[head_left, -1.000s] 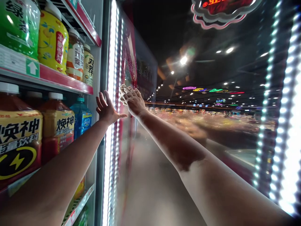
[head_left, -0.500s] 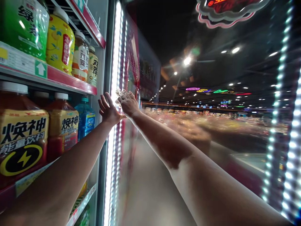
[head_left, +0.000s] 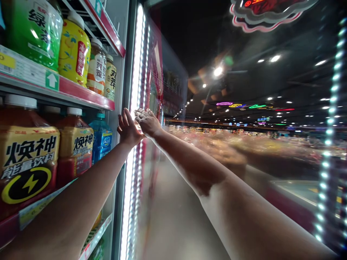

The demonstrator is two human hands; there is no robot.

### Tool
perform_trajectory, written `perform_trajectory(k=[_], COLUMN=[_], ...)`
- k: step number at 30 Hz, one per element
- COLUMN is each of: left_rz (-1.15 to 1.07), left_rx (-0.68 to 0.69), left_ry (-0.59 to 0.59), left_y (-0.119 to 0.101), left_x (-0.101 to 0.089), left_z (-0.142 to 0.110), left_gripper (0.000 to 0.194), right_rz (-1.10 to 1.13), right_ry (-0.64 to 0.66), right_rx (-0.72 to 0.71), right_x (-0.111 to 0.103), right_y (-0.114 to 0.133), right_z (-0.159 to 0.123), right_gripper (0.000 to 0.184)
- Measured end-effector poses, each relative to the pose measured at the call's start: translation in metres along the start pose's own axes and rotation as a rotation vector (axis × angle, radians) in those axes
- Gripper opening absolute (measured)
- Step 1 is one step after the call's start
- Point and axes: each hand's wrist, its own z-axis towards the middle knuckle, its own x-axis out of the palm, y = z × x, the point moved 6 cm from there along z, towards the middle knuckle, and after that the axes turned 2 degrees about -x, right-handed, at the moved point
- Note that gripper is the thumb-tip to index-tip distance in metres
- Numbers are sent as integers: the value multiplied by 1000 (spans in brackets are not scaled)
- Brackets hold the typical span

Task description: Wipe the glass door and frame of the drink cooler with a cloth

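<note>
Head view: two bare hands meet at one upright light strip [head_left: 136,72]; the left hand [head_left: 129,130] is open, fingers spread, its thumb pointing towards the right hand [head_left: 148,122]; the right hand lies with fingers extended and slightly bent over the strip, and whether it grips anything cannot be told; whether the two hands touch is also unclear. Compared with the earliest frame, the right hand is lower and nearer the left; the pale crumpled cloth then visible past its fingertips can no longer be made out clearly; the shelves sit farther right in view.

Left of the strip, a cooler [head_left: 119,90] holds bottles; four show plainly on the upper shelf [head_left: 86,94]: one green bottle [head_left: 39,39], one yellow bottle [head_left: 74,54], one orange-and-white bottle [head_left: 96,70], one slim pale bottle [head_left: 110,81]; below stand two amber-and-red bottles [head_left: 29,144] and one blue bottle [head_left: 102,139], with another white cap [head_left: 52,109] behind; the contents of the lowest shelf [head_left: 96,236] are mostly hidden by the left arm. Right of the hands, the shop floor is blurred; one neon sign [head_left: 271,16] hangs above.
</note>
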Motion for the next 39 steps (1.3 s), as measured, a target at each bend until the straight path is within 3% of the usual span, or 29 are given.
perform_trajectory(k=[7,13,20,26,31,36,39], left_rz=[-8,-38,-38,-55,-56,-76,-74], left_rx=[-40,-42,-48,-3,-11,21,31], left_ry=[-8,-53,21,-27,-36,-54,-59], left_y=[2,3,4,10,9,7,9], left_x=[0,-2,-1,4,4,1,2], left_z=[-1,-4,-3,-6,-10,-14,-15], left_gripper=[152,149,158,154,154,152,152], right_rz=[-20,-3,12,30,1,-8,15], right_ry=[-79,-12,-68,51,-20,42,20], right_rx=[72,-25,92,-56,24,-51,-30], right_x=[-8,2,-22,-9,-11,-8,-15], right_y=[-6,4,-21,-8,-11,-6,-16], right_z=[5,-2,2,-8,-7,-16,-20], right_gripper=[49,49,49,46,50,48,49])
